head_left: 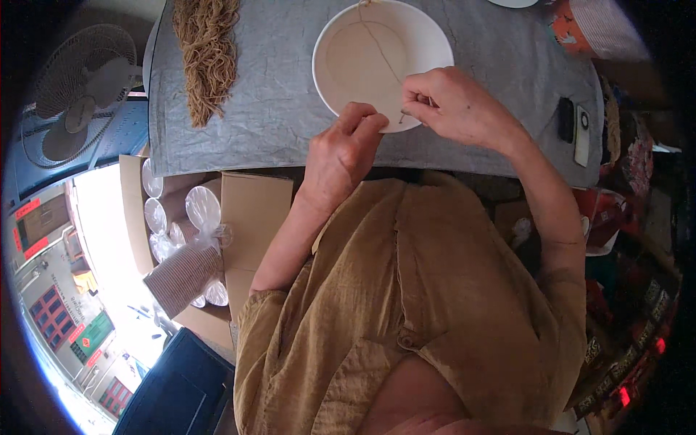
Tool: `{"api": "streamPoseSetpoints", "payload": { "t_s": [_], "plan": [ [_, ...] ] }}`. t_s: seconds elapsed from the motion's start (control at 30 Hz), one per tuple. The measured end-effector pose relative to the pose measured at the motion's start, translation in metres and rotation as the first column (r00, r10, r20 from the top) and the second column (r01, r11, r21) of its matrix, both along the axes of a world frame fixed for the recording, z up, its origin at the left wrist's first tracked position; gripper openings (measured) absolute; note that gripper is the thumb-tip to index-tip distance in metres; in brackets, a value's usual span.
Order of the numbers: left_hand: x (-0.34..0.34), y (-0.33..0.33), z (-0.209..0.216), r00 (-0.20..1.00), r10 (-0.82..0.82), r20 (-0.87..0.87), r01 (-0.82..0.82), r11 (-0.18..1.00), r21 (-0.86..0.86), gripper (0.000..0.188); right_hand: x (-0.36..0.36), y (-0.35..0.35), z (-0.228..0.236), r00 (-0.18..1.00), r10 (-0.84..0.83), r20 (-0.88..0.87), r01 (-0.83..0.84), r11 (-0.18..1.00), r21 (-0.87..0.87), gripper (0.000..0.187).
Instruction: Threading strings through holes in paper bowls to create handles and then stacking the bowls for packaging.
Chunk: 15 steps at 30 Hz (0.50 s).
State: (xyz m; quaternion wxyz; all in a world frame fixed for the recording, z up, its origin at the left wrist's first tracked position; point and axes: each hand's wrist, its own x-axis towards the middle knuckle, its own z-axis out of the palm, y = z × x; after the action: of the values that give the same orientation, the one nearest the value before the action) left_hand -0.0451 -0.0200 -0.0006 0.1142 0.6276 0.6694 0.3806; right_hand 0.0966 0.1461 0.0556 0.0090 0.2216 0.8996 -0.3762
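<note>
Pinching a thin brown string (383, 58) between closed right hand (453, 105) fingertips, left hand (344, 148) gripping white bowl (382, 61) rim

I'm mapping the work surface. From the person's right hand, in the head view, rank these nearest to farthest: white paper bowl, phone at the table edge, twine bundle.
From the right hand:
1. White paper bowl, touching it, just left.
2. Phone, at the right table edge.
3. Twine bundle, far left on the grey cloth.
</note>
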Motion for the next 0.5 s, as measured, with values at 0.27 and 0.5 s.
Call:
{"api": "streamPoseSetpoints", "payload": {
  "t_s": [0.27, 0.5],
  "plan": [
    [-0.0013, -0.0003, 0.0019, 1.0, 0.006, -0.009, -0.006, 1.0, -0.025, 0.022, -0.0015, -0.0006, 0.0066, 1.0, -0.023, 0.014, 0.024, 0.998, -0.052, 0.018],
    [-0.0019, 0.0011, 0.0027, 0.999, 0.008, 0.032, -0.007, 1.0, -0.019, 0.022, -0.0028, -0.0009, 0.0051, 0.998, 0.002, 0.064, 0.0, 0.999, -0.034, 0.017]
  ]
}}
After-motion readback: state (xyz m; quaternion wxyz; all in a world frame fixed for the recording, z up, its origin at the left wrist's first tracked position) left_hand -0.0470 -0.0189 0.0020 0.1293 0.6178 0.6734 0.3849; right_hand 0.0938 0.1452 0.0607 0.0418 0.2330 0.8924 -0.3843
